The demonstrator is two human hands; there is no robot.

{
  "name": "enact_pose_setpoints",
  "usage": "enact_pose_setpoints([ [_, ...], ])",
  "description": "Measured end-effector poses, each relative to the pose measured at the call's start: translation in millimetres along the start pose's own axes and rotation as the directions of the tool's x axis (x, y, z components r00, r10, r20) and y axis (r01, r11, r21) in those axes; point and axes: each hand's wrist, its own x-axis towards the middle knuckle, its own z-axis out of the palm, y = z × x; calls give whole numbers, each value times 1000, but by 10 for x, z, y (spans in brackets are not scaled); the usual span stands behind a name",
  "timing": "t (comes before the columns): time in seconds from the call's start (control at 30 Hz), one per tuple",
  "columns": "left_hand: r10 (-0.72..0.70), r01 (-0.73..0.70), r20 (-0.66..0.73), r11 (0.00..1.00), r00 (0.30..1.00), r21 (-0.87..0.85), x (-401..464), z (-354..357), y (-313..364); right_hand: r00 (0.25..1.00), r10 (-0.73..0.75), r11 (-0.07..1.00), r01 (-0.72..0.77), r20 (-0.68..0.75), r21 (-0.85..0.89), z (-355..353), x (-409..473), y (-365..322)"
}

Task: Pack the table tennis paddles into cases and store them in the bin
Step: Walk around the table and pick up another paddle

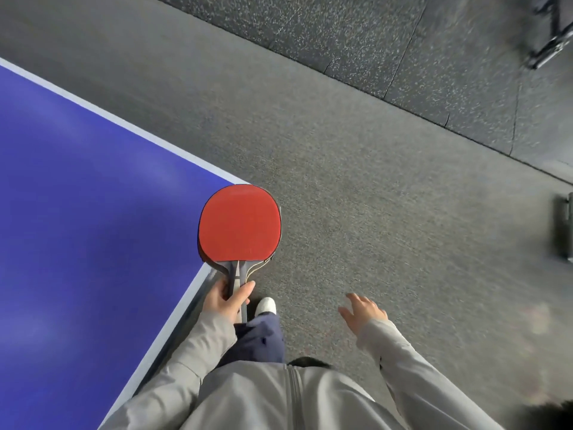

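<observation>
My left hand (224, 301) grips the handles of table tennis paddles (239, 224), red rubber face up, held over the corner of the blue table. More than one paddle seems stacked there, as extra edges show under the red blade. My right hand (362, 310) hangs over the floor with fingers loosely spread and holds nothing. No case or bin is in view.
The blue table tennis table (86, 212) with a white edge line fills the left. Grey carpet and speckled rubber flooring (387, 51) lie to the right. A dark object (564, 228) sits at the right edge, and a black metal frame (548, 35) at the top right.
</observation>
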Motion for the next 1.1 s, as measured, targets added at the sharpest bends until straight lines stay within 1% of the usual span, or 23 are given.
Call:
enact_pose_setpoints([
  [0.1, 12, -13, -11, 999, 1000, -37, 290, 137, 326, 1000, -16, 1000, 17, -19, 7, -442, 299, -138],
  [0.17, 10, -11, -29, 999, 1000, -30, 468, 237, 492, 999, -34, 999, 34, -16, 8, -691, 461, -199],
  [0.27, 8, -10, -86, 1000, 996, -24, 737, 393, 745, 998, -56, 998, 55, -3, -39, -1008, 774, -245],
  [0.43, -19, 6, -173, 997, 985, -70, 1140, 681, 1076, 997, -75, 993, 77, 33, -93, -1606, 1440, -242],
  [0.6, -87, 18, -277, 970, 957, -243, 1642, 1169, 1567, 986, -161, 974, 165, 36, -159, -2495, 2282, -226],
  [0.73, -147, 28, -355, 947, 923, -319, 1982, 1579, 1954, 968, -240, 940, 249, 66, -231, -3210, 2812, -342],
  [0.9, -160, -8, -428, 931, 889, -365, 2278, 1762, 2339, 940, -321, 879, 340, 113, -334, -3830, 3328, -706],
  [1.1, -238, -61, -515, 865, 824, -498, 2646, 1634, 2645, 894, -415, 798, 447, 169, -405, -4202, 3770, -1557],
])
